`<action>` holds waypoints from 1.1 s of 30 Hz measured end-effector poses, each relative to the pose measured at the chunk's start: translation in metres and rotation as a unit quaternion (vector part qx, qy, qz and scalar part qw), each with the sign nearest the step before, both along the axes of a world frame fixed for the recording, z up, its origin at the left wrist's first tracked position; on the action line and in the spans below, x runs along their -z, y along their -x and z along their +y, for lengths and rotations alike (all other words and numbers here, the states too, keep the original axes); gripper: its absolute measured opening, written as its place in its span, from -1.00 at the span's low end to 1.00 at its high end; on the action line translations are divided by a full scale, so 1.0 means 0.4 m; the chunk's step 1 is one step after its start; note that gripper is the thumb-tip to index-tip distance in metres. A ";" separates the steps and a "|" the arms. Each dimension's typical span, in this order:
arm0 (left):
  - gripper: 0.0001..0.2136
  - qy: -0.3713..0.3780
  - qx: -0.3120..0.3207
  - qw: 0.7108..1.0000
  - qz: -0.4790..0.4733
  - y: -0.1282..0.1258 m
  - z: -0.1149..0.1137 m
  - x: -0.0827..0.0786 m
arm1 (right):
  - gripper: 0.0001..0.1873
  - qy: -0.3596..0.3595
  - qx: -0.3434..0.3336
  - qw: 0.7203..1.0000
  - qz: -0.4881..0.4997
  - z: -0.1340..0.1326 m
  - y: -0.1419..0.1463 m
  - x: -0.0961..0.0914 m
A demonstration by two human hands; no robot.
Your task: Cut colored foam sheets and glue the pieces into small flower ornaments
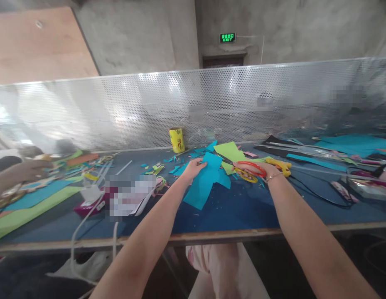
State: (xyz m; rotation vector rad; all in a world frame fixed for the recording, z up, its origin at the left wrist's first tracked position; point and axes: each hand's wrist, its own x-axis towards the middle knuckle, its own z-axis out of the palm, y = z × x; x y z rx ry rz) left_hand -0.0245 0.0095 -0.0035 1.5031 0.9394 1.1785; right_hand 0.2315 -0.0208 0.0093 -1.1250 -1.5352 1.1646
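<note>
My left hand [195, 167] pinches the edge of a bright blue sheet of paper [200, 187], thumb and fingers closed on it. In my right hand [264, 167] are scissors [254, 167] with red and yellow handles. Their blades point left toward the blue sheet; whether they touch it I cannot tell. A light green sheet [229, 151] lies behind, between my hands. Just beyond my right wrist rests a yellow glue gun [285, 167] with a black cord.
Blue and green scraps [155, 169] litter the blue tabletop [242, 211]. A yellow tape roll [176, 140] stands by the perforated metal screen [133, 112]. Left are a purple box with a white cable [90, 205] and a co-worker's hand [27, 171]. Blue sheets [355, 144] lie at right.
</note>
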 end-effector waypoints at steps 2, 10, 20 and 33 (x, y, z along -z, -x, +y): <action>-0.73 -0.002 0.004 1.000 0.004 -0.001 -0.002 -0.003 | -0.76 0.082 -0.084 0.990 -0.082 -0.007 0.007 -0.011; -0.75 -0.005 -0.001 1.000 0.010 -0.003 0.001 -0.005 | -0.80 0.126 -0.088 0.985 -0.078 -0.039 0.031 -0.046; -0.80 -0.018 0.012 0.999 0.030 -0.005 -0.010 -0.009 | -0.80 0.148 -0.048 0.986 -0.064 -0.058 0.049 -0.065; -0.84 -0.013 0.059 0.998 0.013 -0.003 -0.013 -0.010 | -0.81 0.121 -0.066 0.987 -0.081 -0.057 0.038 -0.063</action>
